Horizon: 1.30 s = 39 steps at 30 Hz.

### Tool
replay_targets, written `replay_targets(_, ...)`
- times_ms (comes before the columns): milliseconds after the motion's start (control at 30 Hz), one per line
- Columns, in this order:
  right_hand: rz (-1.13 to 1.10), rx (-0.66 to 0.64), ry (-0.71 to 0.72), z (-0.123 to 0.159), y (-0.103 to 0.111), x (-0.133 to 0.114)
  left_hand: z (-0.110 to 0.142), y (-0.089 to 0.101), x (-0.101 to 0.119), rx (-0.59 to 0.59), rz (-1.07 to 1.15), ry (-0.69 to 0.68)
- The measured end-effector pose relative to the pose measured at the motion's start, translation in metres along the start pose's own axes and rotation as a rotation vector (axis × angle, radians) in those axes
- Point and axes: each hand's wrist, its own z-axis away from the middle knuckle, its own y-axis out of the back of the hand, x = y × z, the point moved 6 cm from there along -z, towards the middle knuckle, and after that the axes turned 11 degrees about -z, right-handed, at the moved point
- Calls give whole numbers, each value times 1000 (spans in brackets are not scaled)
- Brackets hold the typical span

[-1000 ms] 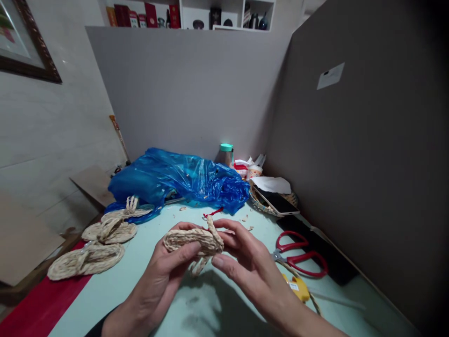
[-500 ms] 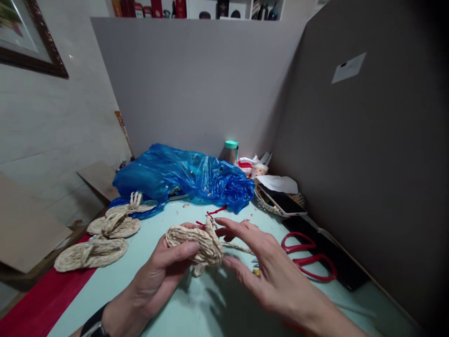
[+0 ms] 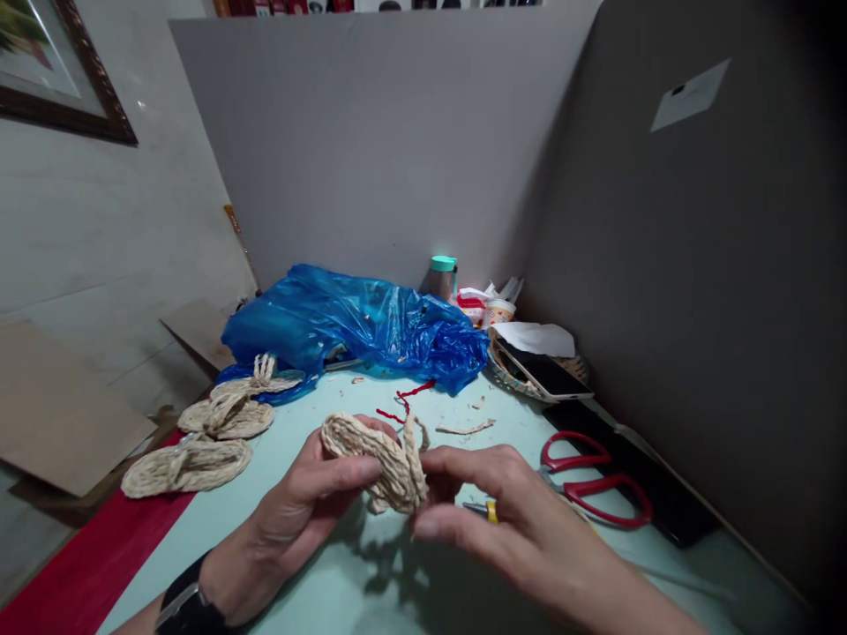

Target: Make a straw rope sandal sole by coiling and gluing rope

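A small woven straw sandal (image 3: 371, 460) is held up off the table in my left hand (image 3: 301, 494), thumb on top and fingers behind. Its end points toward my right hand (image 3: 513, 507), where a braided straw strap (image 3: 411, 441) stands up in a loop. The curled fingers and thumb of my right hand close around that same end; the fingertips are partly hidden behind the straw. Red-handled scissors (image 3: 612, 501) lie beyond my right wrist. A yellow-and-metal tool (image 3: 490, 511) shows partly beneath the right hand.
Several finished-looking straw sandals (image 3: 189, 467) line the left edge by a red cloth (image 3: 99, 564). A blue plastic bag (image 3: 357, 317), a green-lidded bottle (image 3: 443, 275) and a basket with a phone (image 3: 546, 372) stand behind. Red cord (image 3: 403, 406) and straw scraps (image 3: 467, 429) lie mid-table.
My right hand has lowered and its fingers have closed in on the sandal's end. The straw strand that trailed to the right no longer shows there. The view has tilted down slightly.
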Motion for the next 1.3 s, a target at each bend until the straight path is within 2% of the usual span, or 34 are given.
replay_targets(100,103,13,-13,3,-8,4,2,-1,-2,9,-42,6)
replay_targets(300,164,-13,59,3,-18,7,5,-5,-5,-10,-242,-34)
replay_targets(400,288,-62,2,0,-18,11,5,-9,-3,-21,-359,-48)
replay_targets(500,302,-105,-116,0,-11,17,6,-11,-1,9,-326,-34)
replay_targets(633,251,33,-81,0,12,14,7,-11,-3,51,-202,-12)
replay_targets(733,82,143,-84,-2,22,18,8,-12,-7,14,-215,20)
replay_targets(900,-604,207,-132,-12,16,32,10,-12,-18,-42,-282,165)
replay_targets(1033,-931,298,-123,-16,17,37,9,-10,-22,-47,-326,230)
replay_targets(1167,-1052,393,-32,-15,35,31,6,-4,-23,-46,-426,246)
replay_targets(1300,-933,425,64,-13,57,26,5,-3,-25,-75,-525,261)
